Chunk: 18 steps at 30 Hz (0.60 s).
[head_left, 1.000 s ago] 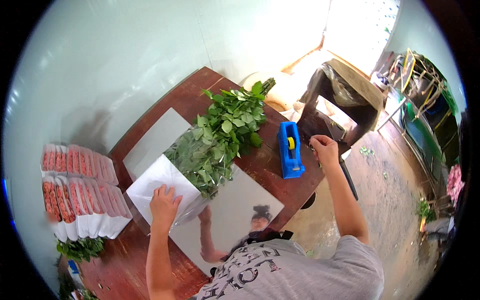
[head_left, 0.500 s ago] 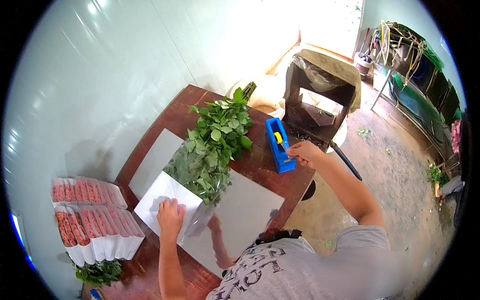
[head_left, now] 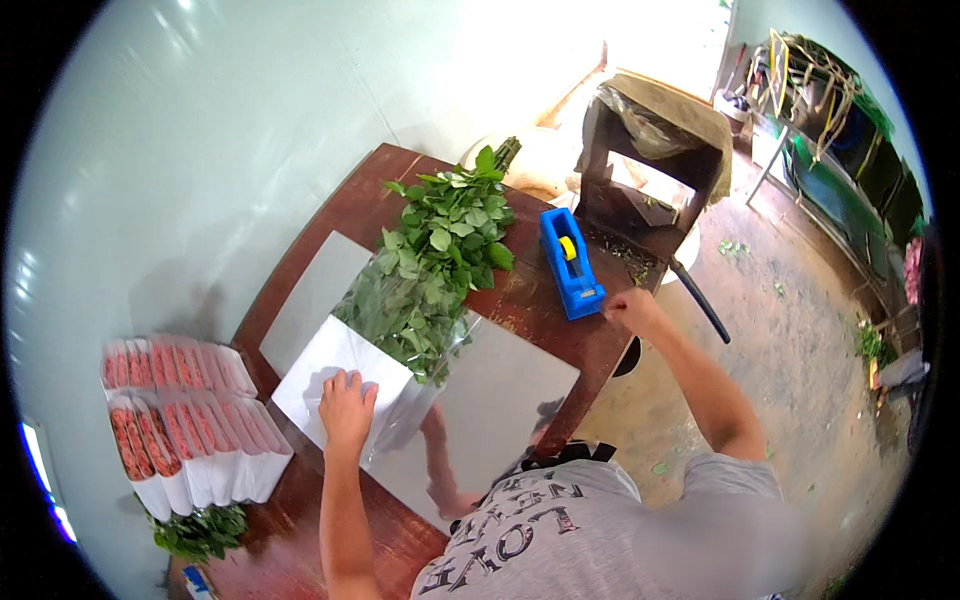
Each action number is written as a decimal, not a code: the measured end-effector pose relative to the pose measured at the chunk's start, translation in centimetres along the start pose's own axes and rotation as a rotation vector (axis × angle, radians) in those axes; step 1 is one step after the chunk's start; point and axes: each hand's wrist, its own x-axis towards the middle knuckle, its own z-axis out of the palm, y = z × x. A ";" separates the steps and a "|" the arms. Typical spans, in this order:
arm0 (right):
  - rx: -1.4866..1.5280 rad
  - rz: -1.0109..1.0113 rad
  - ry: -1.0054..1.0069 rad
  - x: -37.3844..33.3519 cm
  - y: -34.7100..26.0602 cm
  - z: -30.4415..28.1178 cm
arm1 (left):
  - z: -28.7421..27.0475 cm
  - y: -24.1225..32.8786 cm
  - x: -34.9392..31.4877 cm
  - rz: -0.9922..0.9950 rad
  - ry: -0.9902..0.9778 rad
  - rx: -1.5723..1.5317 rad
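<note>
My left hand [head_left: 347, 408] lies with fingers spread on the white paper [head_left: 340, 375] of a wrapped bunch. Clear film [head_left: 395, 425] runs along the wrap's edge, and green leafy stems [head_left: 445, 240] stick out of it, pointing away from me; any blooms are hidden inside the wrap. Just past the near, cutter end of a blue tape dispenser [head_left: 572, 280] is my right hand [head_left: 630, 310], its fingers pinched together. Whatever they pinch is too small to make out. A yellow-cored roll [head_left: 568, 248] sits in the dispenser.
The bunch rests on a shiny grey sheet [head_left: 500, 385] on the brown wooden table [head_left: 330, 215]. At left, several white-wrapped pink flower bunches [head_left: 190, 440] are stacked. Beyond the table's right end stand a dark wooden chair [head_left: 650, 150] and a black handle [head_left: 700, 300].
My right hand has moved from over the dispenser's front part to just beyond its near end, still pinched. My left hand stays on the paper. The view has shifted slightly.
</note>
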 end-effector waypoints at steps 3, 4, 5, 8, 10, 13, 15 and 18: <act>0.040 -0.041 -0.003 -1.8 -0.8 0.6 | 0.6 0.0 0.3 0.015 0.042 -0.039; 0.101 -0.031 -0.024 -2.1 -2.1 0.6 | 1.0 0.0 -0.1 0.026 0.078 -0.022; 0.162 -0.019 -0.046 -2.1 -4.0 0.8 | 1.3 0.0 -0.2 0.035 0.113 -0.005; 0.369 -0.066 -0.124 -1.1 -9.0 3.0 | 1.3 -0.3 -0.2 0.016 0.146 -0.037; 0.487 -0.080 -0.218 -1.5 -15.7 4.7 | 1.6 -1.0 -0.4 -0.068 0.024 -0.088; 0.566 -0.122 -0.396 -0.2 -21.3 9.4 | 1.4 -0.6 -0.2 -0.009 0.081 -0.072; 0.581 -0.079 -0.541 0.4 -26.1 12.3 | 2.4 -0.6 -0.4 0.050 0.396 -0.142; 0.487 -0.042 -0.650 1.0 -32.7 17.1 | 3.2 -0.5 -1.5 -0.008 0.403 -0.165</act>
